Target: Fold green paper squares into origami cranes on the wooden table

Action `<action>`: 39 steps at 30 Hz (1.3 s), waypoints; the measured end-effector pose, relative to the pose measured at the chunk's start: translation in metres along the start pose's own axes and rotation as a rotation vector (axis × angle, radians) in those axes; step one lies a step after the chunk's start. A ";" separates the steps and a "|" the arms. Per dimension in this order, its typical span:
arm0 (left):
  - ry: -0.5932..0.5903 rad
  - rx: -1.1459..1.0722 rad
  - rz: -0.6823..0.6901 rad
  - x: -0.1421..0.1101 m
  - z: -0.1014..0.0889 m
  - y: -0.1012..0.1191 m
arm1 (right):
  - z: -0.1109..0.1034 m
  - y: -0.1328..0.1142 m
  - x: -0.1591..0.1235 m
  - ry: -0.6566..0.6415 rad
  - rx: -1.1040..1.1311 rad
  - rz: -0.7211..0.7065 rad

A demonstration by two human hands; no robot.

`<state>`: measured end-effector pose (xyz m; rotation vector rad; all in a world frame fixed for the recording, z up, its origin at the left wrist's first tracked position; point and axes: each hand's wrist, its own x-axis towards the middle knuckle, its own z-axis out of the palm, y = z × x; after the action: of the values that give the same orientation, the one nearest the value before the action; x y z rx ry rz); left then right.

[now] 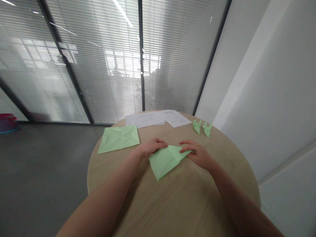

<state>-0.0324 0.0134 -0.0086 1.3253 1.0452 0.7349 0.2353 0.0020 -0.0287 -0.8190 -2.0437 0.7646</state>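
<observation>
A partly folded light green paper [166, 160] lies in the middle of the round wooden table [177, 197]. My left hand [151, 147] rests on its upper left edge with fingers curled and pressed down onto it. Its right corner lies under my right hand [196, 152], whose fingers press the paper flat. Both forearms reach in from the near edge.
A creased green sheet [119, 138] lies flat at the table's left. Two white printed pages [158, 118] sit at the far edge. Two small folded green paper figures [202, 127] stand at the far right. Glass partitions with blinds stand behind; a white wall is close on the right.
</observation>
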 end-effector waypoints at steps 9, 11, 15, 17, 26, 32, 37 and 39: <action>0.362 -0.015 0.233 -0.007 0.016 0.024 | 0.010 -0.014 0.014 0.228 0.714 0.423; 0.410 0.005 0.263 -0.008 0.020 0.025 | 0.014 -0.020 0.013 0.200 0.694 0.437; 0.401 0.048 0.274 -0.007 0.023 0.022 | 0.022 -0.023 0.011 0.200 0.563 0.431; 0.334 0.056 0.244 -0.006 0.022 0.021 | 0.023 -0.023 0.011 0.223 0.522 0.424; 0.099 0.061 0.250 -0.010 0.032 0.020 | 0.027 -0.034 0.002 -0.213 0.476 0.348; 0.095 -0.066 0.247 -0.017 0.033 0.023 | 0.030 -0.036 -0.001 -0.273 0.410 0.315; -0.003 -0.179 0.256 -0.022 0.028 0.026 | 0.027 -0.038 -0.002 -0.291 0.421 0.313; -0.059 -0.221 0.243 -0.024 0.027 0.026 | 0.027 -0.039 -0.003 -0.310 0.455 0.309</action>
<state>-0.0140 -0.0155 0.0198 1.2855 0.7401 0.9583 0.2027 -0.0302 -0.0146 -0.7918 -1.9041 1.5452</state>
